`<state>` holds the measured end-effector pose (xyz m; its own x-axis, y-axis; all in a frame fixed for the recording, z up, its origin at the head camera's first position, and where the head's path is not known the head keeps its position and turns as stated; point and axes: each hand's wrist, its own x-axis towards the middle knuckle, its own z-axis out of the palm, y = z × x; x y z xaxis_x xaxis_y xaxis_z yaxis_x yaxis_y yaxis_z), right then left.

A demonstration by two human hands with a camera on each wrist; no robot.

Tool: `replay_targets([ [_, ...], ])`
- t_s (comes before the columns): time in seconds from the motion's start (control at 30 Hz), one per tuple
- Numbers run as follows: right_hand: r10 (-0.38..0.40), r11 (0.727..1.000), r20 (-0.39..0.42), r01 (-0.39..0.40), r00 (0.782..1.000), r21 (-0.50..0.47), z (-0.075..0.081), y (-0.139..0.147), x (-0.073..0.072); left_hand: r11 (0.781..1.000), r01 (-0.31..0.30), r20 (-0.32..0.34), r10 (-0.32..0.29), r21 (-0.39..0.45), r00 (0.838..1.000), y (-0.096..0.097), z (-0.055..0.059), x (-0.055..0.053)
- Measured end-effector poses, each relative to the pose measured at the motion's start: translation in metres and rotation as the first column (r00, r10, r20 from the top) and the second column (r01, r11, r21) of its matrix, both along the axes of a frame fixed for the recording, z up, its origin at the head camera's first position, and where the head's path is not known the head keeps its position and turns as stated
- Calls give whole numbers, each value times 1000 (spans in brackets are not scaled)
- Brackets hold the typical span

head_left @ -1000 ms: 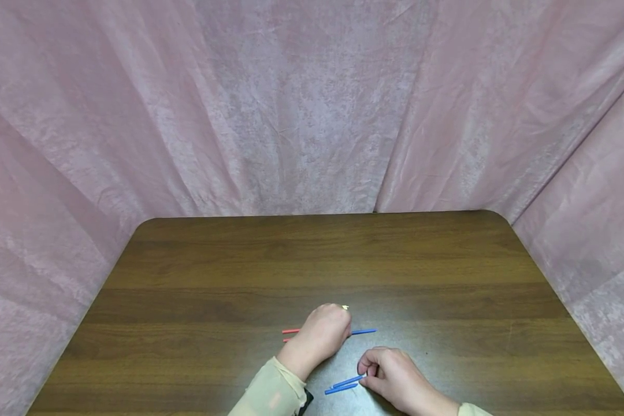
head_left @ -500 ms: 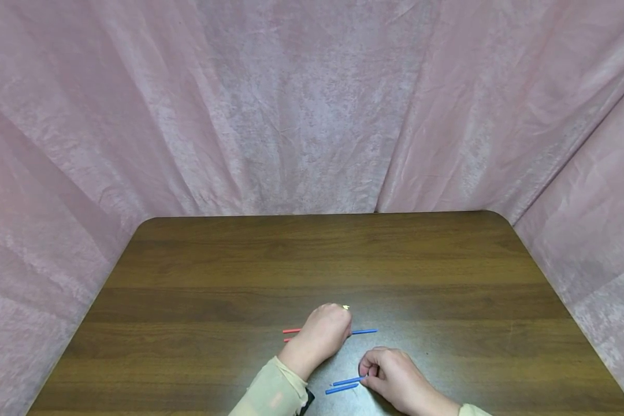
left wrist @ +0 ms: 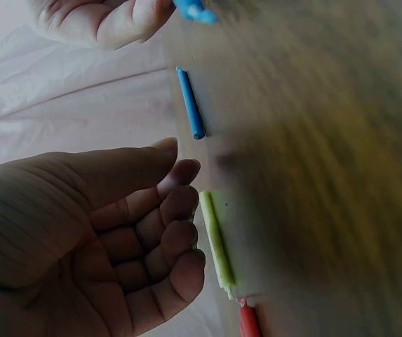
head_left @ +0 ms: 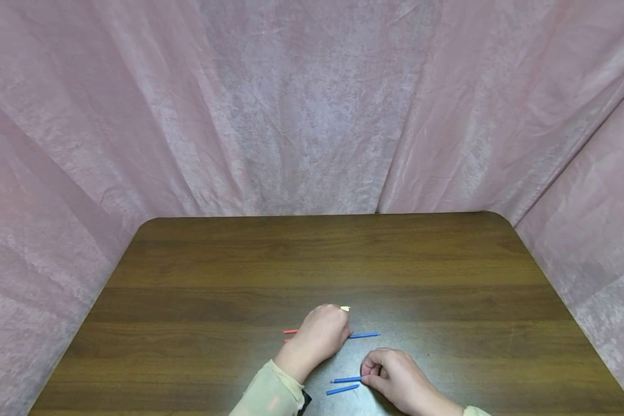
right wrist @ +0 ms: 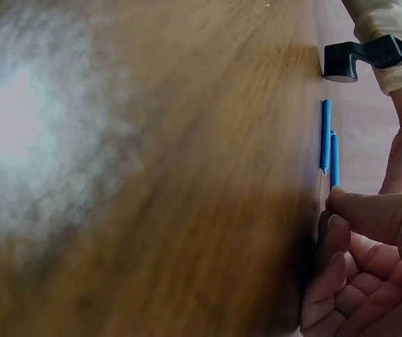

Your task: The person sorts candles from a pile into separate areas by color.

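Observation:
My right hand [head_left: 395, 375] pinches the end of a thin blue candle [head_left: 345, 380] between thumb and index finger, low over the table. A second blue candle [head_left: 342, 390] lies just in front of it, nearly parallel. My left hand [head_left: 319, 335] is farther forward, its fingers loosely bent. In the left wrist view nothing sits in its palm, and its fingertips are right beside a yellow candle [left wrist: 217, 239]. Another blue candle [left wrist: 191, 104] lies beyond the thumb. A red candle [left wrist: 249, 321] is end to end with the yellow one. In the head view the left hand covers much of this row.
The brown wooden table [head_left: 312, 254] has rounded far corners. Pink curtains [head_left: 301, 104] hang behind it and on both sides. A black wrist device [right wrist: 358, 57] sits on the left sleeve.
The blue candle by my left hand has shifted slightly toward me. My right hand has moved a little right, turning its candle and widening the gap to the blue candle in front.

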<state>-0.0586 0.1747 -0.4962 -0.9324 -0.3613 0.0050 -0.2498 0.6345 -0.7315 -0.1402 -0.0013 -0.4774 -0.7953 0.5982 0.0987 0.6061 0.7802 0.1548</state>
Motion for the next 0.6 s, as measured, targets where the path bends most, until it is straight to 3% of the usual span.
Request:
replay_targets([
  [0.13, -18, 999, 15, 18, 1000, -29, 1, 1, 1, 1000, 12, -16, -12, 20, 1000, -3, 0, 1],
  [0.37, -27, 998, 43, 29, 999, -59, 2, 3, -1, 997, 17, 19, -19, 78, 1000, -7, 3, 3],
  [0.6, -31, 997, -7, 30, 1000, -68, 0, 7, -3, 995, 17, 21, -19, 97, 1000, -10, 5, 6],
])
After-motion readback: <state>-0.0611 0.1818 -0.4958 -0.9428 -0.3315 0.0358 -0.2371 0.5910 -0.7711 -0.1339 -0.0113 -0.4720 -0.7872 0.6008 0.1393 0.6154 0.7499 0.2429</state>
